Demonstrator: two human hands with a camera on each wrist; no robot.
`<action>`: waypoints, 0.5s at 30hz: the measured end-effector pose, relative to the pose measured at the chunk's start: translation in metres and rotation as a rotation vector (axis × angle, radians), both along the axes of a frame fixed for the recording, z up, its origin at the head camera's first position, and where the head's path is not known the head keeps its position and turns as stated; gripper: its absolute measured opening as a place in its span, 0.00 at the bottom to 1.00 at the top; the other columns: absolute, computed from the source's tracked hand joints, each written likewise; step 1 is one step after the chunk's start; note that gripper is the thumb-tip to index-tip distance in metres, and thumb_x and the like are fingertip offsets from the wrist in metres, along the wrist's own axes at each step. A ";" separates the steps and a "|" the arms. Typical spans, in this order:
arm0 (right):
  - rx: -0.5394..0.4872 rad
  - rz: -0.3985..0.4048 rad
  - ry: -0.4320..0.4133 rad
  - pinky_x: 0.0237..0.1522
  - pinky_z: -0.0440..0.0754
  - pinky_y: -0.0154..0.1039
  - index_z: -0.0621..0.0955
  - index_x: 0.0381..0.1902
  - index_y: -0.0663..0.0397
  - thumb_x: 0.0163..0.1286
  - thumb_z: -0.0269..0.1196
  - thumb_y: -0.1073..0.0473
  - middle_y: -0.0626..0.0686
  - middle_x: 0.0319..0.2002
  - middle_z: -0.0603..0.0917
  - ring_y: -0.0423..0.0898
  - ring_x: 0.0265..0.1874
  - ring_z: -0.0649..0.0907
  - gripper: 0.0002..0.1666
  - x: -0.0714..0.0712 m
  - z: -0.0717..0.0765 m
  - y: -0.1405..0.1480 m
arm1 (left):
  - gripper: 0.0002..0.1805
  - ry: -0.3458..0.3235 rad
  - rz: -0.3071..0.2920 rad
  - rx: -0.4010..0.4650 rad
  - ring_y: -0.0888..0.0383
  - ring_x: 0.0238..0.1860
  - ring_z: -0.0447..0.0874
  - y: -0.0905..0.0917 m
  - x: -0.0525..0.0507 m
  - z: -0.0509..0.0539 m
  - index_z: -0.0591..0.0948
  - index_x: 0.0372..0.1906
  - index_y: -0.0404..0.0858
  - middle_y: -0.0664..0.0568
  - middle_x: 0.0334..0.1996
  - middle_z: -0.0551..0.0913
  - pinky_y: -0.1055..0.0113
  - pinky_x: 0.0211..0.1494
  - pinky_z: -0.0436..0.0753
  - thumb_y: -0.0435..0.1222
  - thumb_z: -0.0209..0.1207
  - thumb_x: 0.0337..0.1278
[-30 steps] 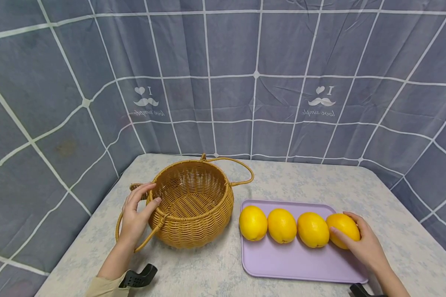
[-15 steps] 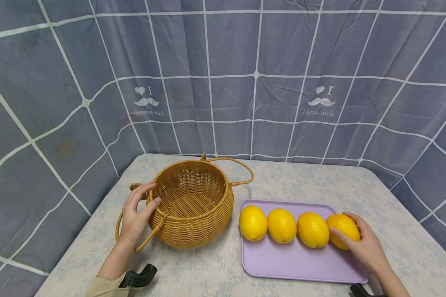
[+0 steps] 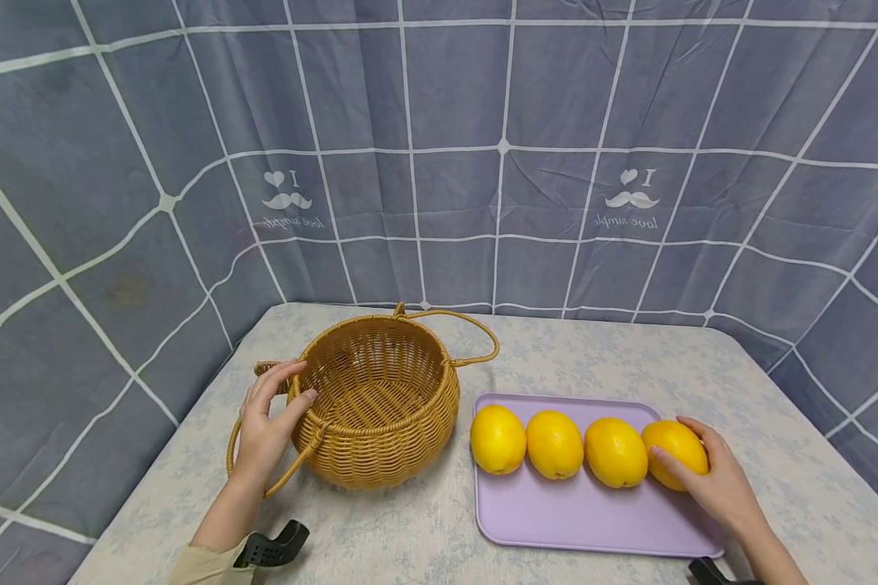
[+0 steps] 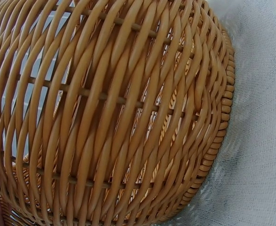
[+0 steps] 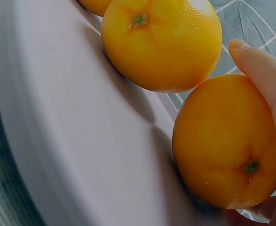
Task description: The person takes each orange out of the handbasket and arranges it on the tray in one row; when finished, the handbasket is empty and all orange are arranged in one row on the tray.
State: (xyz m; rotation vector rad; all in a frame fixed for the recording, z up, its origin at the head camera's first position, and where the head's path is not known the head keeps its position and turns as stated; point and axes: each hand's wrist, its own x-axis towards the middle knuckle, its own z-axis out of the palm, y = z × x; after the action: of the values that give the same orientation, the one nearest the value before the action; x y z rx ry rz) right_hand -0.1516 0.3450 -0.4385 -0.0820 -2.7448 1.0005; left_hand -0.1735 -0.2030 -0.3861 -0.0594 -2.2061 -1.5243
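Observation:
My left hand [image 3: 265,422] grips the left rim of a round woven wicker basket [image 3: 388,455], thumb and fingers on either side of the edge. Its weave fills the left wrist view, where only a bit of a finger shows at the lower left. At the right, my right hand [image 3: 717,479] holds the rightmost orange [image 3: 676,453], thumb on the near left side and fingers round the far right. That orange [image 5: 227,146] rests on a lilac tray [image 3: 585,520]. More oranges stand in a row beside it, the nearest one [image 3: 616,452] touching or almost touching it.
The basket's right handle [image 3: 483,333] sticks out towards the back, and its left handle [image 3: 285,479] hangs beside my left wrist. A pale patterned cloth [image 3: 380,536] covers the table. Behind stands a grey-blue curtain [image 3: 454,195] with white lines.

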 end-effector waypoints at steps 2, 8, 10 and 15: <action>-0.002 0.001 -0.002 0.44 0.70 0.62 0.59 0.68 0.66 0.65 0.60 0.43 0.72 0.59 0.63 0.66 0.51 0.70 0.45 0.000 0.000 0.000 | 0.23 -0.005 0.000 -0.001 0.50 0.69 0.49 0.000 -0.001 0.000 0.75 0.60 0.39 0.51 0.64 0.65 0.39 0.66 0.40 0.37 0.60 0.59; -0.014 0.010 -0.014 0.45 0.69 0.63 0.58 0.68 0.66 0.65 0.59 0.43 0.73 0.60 0.62 0.67 0.51 0.69 0.45 -0.002 0.001 0.001 | 0.23 -0.005 -0.004 0.002 0.50 0.69 0.49 0.000 -0.001 0.001 0.74 0.60 0.39 0.50 0.64 0.64 0.39 0.66 0.41 0.37 0.60 0.59; -0.018 0.018 -0.025 0.46 0.68 0.63 0.57 0.69 0.66 0.66 0.59 0.42 0.73 0.60 0.62 0.67 0.52 0.69 0.45 -0.001 0.002 0.001 | 0.23 -0.008 -0.009 0.005 0.50 0.69 0.49 -0.001 0.000 0.001 0.74 0.60 0.39 0.50 0.64 0.64 0.38 0.66 0.41 0.37 0.60 0.59; -0.017 0.035 -0.042 0.46 0.68 0.64 0.55 0.69 0.67 0.66 0.58 0.43 0.73 0.60 0.59 0.68 0.51 0.67 0.47 0.000 0.005 0.004 | 0.24 -0.040 -0.020 -0.027 0.49 0.69 0.49 -0.003 0.001 0.004 0.74 0.61 0.40 0.50 0.65 0.64 0.37 0.65 0.45 0.40 0.60 0.60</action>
State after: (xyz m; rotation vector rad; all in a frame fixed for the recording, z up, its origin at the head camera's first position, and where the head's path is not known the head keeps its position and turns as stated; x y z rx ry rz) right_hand -0.1512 0.3485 -0.4335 -0.0583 -2.7848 1.0428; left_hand -0.1724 -0.2064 -0.3821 -0.0608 -2.2636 -1.5193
